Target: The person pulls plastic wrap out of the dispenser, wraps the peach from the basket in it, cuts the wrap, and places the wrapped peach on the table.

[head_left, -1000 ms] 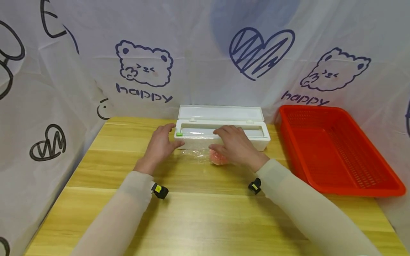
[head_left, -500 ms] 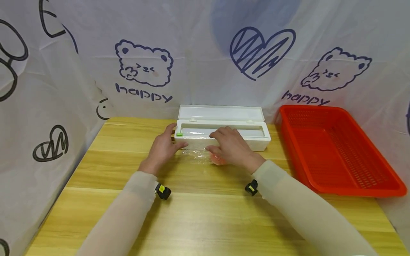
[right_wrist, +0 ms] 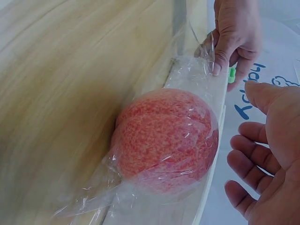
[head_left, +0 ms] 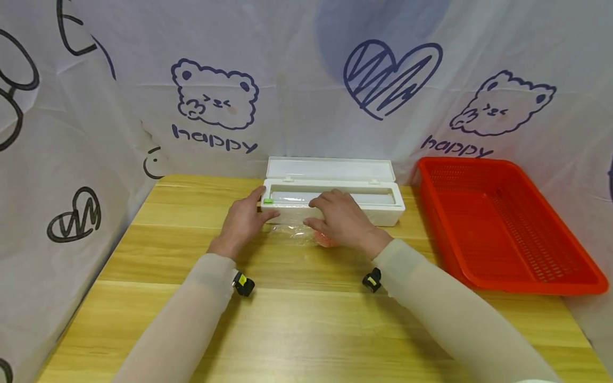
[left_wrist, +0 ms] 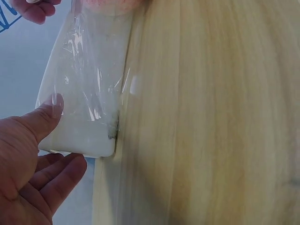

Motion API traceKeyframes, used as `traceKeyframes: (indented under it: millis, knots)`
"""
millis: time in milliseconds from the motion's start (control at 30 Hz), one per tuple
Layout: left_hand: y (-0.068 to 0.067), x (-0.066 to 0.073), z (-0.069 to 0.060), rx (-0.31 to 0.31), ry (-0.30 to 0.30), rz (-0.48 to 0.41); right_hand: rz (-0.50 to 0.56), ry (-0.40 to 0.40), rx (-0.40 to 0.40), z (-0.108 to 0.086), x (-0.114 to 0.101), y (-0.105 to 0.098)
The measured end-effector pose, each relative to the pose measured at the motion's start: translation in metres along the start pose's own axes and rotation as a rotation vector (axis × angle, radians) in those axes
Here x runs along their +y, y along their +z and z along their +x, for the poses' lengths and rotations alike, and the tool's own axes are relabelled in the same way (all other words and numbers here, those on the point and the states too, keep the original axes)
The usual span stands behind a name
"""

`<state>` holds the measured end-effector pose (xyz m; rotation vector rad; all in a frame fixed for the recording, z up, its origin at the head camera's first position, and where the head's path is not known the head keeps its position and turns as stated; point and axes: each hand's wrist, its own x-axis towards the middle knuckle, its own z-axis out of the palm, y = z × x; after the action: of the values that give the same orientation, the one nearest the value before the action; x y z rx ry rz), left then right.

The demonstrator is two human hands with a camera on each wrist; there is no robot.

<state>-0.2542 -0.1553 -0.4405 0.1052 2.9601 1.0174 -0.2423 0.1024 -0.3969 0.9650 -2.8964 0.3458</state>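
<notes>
A white cling film box (head_left: 390, 214) stands at the back of the table with its lid raised and a roll inside. My left hand (head_left: 241, 221) holds its left end, thumb on the front face and fingers around the end in the left wrist view. Clear cling film (left_wrist: 89, 70) hangs down the front onto the table. A round pink-red peach (right_wrist: 164, 140) sits against the box with film over it. My right hand (head_left: 342, 219) is above the peach and the box front, fingers loosely bent; in the right wrist view nothing lies between them.
An orange-red plastic basket (head_left: 498, 223) stands to the right of the box. A small green slider (head_left: 268, 201) sits on the box's left front edge. Behind the wooden table (head_left: 306, 330) hangs a white cloth (head_left: 301, 80) with drawings.
My right hand has shifted slightly left over the peach. My left hand has moved a little right and come round the end of the box. The box has stayed in place.
</notes>
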Motion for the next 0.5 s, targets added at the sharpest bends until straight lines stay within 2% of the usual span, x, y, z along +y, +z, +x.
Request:
traceKeyframes:
  millis: [267, 500]
  knots:
    - [-0.001, 0.0, -0.001, -0.001, 0.008, 0.017, -0.012, -0.017, 0.001, 0.008, -0.004, -0.004]
    - [0.0, -0.003, 0.0, 0.01, 0.03, 0.008, -0.036, -0.04, -0.013, 0.025, -0.015, -0.008]
